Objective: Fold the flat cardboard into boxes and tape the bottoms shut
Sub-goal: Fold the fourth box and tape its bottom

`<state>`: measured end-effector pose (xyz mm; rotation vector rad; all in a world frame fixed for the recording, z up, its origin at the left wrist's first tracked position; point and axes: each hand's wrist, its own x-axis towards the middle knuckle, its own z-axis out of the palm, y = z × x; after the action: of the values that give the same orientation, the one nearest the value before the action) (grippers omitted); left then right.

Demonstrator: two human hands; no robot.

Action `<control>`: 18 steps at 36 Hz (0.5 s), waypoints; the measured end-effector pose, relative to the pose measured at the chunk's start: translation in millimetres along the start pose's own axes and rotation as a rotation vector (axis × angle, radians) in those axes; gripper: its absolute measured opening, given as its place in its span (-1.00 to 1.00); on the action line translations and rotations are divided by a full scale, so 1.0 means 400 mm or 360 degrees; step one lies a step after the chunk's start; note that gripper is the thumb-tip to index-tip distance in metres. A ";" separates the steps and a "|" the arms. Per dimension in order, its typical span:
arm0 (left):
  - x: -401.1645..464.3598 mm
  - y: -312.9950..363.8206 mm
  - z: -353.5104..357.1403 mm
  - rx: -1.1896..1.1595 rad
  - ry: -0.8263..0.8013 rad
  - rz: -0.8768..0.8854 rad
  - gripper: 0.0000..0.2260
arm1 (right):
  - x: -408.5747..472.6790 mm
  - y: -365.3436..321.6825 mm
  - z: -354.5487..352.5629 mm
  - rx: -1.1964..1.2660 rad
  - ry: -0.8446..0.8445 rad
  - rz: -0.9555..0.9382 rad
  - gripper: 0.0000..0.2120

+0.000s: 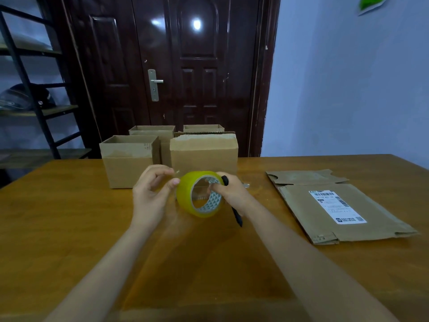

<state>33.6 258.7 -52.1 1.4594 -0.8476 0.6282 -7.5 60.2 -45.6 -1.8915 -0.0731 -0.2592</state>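
Note:
A yellow-green tape roll is held upright above the wooden table, in front of the boxes. My right hand grips it with fingers curled through the core, and a black pen-like tool sticks out below that hand. My left hand pinches at the roll's left edge, where a short tape end shows. Flat cardboard with a white shipping label lies at the right. Several folded boxes stand behind the hands, the nearest being an open-topped one and a closed one.
Two more open boxes stand at the table's far edge. A dark wooden door is behind the table, a black metal shelf rack stands at the left, and a pale wall is at the right.

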 end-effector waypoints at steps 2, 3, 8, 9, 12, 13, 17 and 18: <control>-0.009 0.004 0.002 -0.0085 0.0096 -0.0067 -0.92 | 0.005 0.000 -0.002 -0.0107 0.0049 -0.0055 -0.81; -0.015 0.007 0.004 -0.0108 0.0146 -0.0116 -0.95 | 0.008 0.000 -0.002 -0.0159 0.0074 -0.0074 -0.80; -0.033 0.011 0.006 -0.0202 0.0379 -0.0319 -0.91 | 0.017 -0.004 0.000 -0.0345 0.0141 -0.0144 -0.85; -0.033 0.014 0.005 -0.0256 0.0414 -0.0361 -0.94 | 0.017 -0.005 0.001 -0.0385 0.0159 -0.0146 -0.86; -0.030 0.019 0.010 -0.0505 0.0593 -0.0582 -0.85 | 0.012 -0.011 0.004 -0.0505 0.0224 -0.0201 -0.77; -0.028 0.020 0.012 -0.0610 0.0659 -0.0682 -0.83 | 0.009 -0.013 0.006 -0.0522 0.0241 -0.0231 -0.75; -0.020 0.015 0.023 -0.1019 0.0862 -0.1056 -0.87 | 0.001 -0.017 0.013 -0.0589 0.0306 -0.0331 -0.72; -0.019 0.013 0.026 -0.1061 0.0888 -0.1117 -0.88 | -0.001 -0.019 0.015 -0.0614 0.0318 -0.0365 -0.71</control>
<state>23.9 249.4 -55.8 0.8077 -0.0478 0.1575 -8.3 68.4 -40.4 -2.2299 -0.1108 -0.6560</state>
